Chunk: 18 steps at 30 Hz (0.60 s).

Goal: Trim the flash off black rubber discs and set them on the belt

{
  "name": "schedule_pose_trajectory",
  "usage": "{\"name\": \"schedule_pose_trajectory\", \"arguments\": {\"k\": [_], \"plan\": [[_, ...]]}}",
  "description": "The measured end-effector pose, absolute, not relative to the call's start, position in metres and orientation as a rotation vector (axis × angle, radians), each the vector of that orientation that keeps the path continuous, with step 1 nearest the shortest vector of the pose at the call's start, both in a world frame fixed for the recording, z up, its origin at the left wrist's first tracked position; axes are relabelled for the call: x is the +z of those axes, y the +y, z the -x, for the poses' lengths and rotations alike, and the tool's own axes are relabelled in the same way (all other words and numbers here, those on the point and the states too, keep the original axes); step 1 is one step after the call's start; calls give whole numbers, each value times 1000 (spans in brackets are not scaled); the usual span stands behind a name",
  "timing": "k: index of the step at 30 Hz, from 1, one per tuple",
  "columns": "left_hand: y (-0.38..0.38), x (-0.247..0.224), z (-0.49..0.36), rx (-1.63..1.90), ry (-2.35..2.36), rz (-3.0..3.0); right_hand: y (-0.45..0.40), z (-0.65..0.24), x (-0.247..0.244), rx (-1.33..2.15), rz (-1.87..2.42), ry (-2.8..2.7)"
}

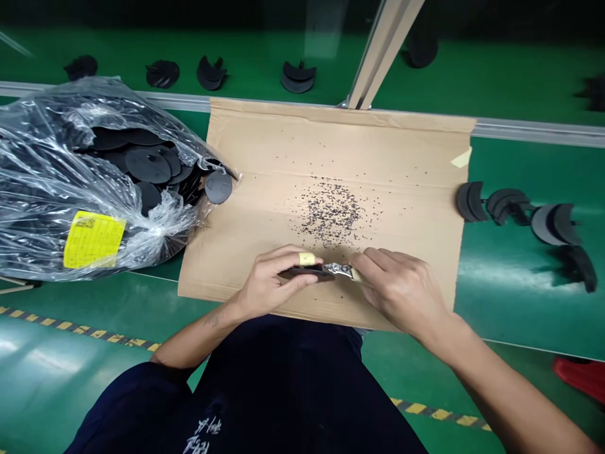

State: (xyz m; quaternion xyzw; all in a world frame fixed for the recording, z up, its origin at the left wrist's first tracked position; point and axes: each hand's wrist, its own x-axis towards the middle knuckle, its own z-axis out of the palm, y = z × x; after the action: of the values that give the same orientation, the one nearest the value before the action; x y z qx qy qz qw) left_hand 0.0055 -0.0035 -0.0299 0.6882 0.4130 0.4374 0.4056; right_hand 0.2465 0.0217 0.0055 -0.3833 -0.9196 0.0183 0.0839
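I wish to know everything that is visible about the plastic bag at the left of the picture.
The plastic bag is clear, shiny and wrinkled, bunched into tight folds near its right end; its left end leaves the picture. It lies bulging on the green table, overlapping the left edge of the cardboard. Many flat black discs show inside through a gap. A yellow label carries a dark square code; its print is unreadable. The left hand does not touch it.

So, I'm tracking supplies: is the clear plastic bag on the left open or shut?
Open: the bag has a gap baring black discs inside.
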Motion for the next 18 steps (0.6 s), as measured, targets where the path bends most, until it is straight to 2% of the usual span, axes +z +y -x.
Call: {"name": "schedule_pose_trajectory", "arguments": {"k": [7, 11, 14, 18], "plan": [[16, -28, -2, 798, 1017, -2226, 37, -244, 5, -257, 1200, -2799], [24, -31, -1, 727, 1193, -2399, 40, -251, 4, -238, 1273, -2777], [27, -36, -1, 898, 1222, -2141, 38, -256, -6, 27, 1345, -2682], [26, -49, -13, 1148, 1168, -1591, 34, -244, -24, 727, 1326, -2238]]}}
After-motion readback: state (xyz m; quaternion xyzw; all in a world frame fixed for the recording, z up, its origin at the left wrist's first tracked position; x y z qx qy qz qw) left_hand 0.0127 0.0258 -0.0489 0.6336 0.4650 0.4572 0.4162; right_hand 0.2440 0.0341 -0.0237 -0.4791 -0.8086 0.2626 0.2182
